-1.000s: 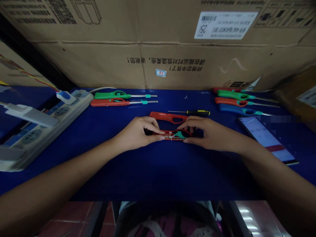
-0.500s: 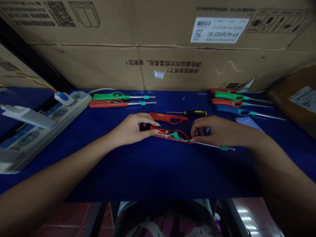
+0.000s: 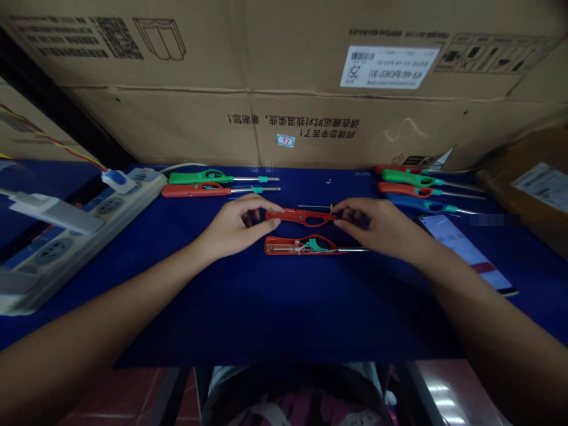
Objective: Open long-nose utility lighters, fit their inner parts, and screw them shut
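My left hand [image 3: 235, 228] pinches the left end of a red lighter shell half [image 3: 302, 216] and my right hand [image 3: 377, 228] pinches its right end. The shell lies across the blue table [image 3: 275, 307] between the two hands. Just in front of it rests the open red lighter body [image 3: 304, 245] with a green trigger inside and a metal tube running right under my right hand. A screwdriver behind the shell is mostly hidden by my right hand.
A green and a red lighter [image 3: 213, 183] lie at the back left, several more lighters [image 3: 421, 186] at the back right. A phone [image 3: 465, 251] lies to the right, a power strip [image 3: 66, 236] to the left. Cardboard boxes [image 3: 284, 83] wall the back.
Both hands let go of the open lighter body, which now lies flat, and moved back to take the red shell half by its two ends.
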`<action>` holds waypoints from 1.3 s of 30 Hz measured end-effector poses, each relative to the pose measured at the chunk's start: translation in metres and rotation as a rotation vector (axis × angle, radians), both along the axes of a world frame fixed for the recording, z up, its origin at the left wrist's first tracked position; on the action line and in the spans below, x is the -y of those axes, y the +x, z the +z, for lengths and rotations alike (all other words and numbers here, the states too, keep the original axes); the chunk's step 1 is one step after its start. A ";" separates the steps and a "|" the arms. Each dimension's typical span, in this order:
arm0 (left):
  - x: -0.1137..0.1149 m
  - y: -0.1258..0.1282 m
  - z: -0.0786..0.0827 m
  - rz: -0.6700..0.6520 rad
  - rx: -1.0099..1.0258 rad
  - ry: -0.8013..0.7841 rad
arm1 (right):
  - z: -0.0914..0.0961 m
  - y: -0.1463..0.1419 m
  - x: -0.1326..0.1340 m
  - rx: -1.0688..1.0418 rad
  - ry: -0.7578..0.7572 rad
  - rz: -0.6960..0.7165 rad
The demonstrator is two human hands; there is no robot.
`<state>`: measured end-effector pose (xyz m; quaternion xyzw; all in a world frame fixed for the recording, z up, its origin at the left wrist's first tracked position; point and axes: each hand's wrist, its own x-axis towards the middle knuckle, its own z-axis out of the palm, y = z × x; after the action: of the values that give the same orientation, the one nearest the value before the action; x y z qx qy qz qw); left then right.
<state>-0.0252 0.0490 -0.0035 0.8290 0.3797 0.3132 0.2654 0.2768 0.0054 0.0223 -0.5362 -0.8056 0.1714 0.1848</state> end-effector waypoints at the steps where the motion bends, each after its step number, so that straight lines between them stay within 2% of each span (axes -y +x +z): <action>1: -0.002 -0.002 -0.002 0.033 -0.009 0.090 | -0.004 -0.001 -0.001 0.056 0.066 -0.006; 2: -0.005 -0.004 -0.004 0.041 -0.054 0.183 | -0.009 -0.001 -0.002 0.115 0.111 -0.006; 4: -0.011 -0.007 -0.009 -0.023 -0.184 0.312 | -0.017 -0.003 -0.003 0.207 0.148 0.005; 8: -0.016 -0.009 -0.013 -0.109 -0.236 0.319 | -0.028 -0.008 -0.003 0.220 0.192 0.037; 11: -0.012 -0.005 -0.010 -0.109 -0.174 0.293 | -0.028 -0.010 -0.003 0.187 0.212 0.043; 13: -0.009 -0.003 -0.007 -0.060 -0.069 0.218 | -0.025 -0.011 -0.003 0.137 0.227 0.027; 16: -0.003 0.000 -0.002 -0.019 0.112 -0.058 | -0.018 -0.010 0.000 0.086 0.299 0.034; 19: 0.001 0.001 0.005 -0.087 0.207 -0.337 | -0.010 -0.009 0.005 0.093 0.375 0.113; 21: 0.005 0.001 0.010 -0.129 0.193 -0.400 | -0.008 -0.009 0.008 0.065 0.362 0.146; 22: 0.007 0.001 0.012 -0.136 0.171 -0.378 | -0.007 -0.009 0.009 0.046 0.338 0.154; 24: 0.011 0.000 0.017 -0.143 0.101 -0.216 | -0.006 -0.009 0.010 0.018 0.283 0.170; 26: 0.013 -0.001 0.019 -0.211 -0.002 -0.011 | -0.005 -0.010 0.010 0.007 0.247 0.194; 28: 0.014 -0.002 0.020 -0.285 -0.092 0.111 | -0.003 -0.011 0.011 0.005 0.208 0.227; 34: 0.014 -0.004 0.017 -0.320 -0.298 0.233 | 0.001 -0.013 0.013 0.092 0.114 0.270; 39: 0.018 -0.003 0.017 -0.297 -0.349 0.183 | -0.001 -0.013 0.014 0.193 0.082 0.246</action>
<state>-0.0281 0.0314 0.0138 0.9378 0.2639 0.1557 0.1629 0.2639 -0.0084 0.0214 -0.4393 -0.8856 0.1072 0.1059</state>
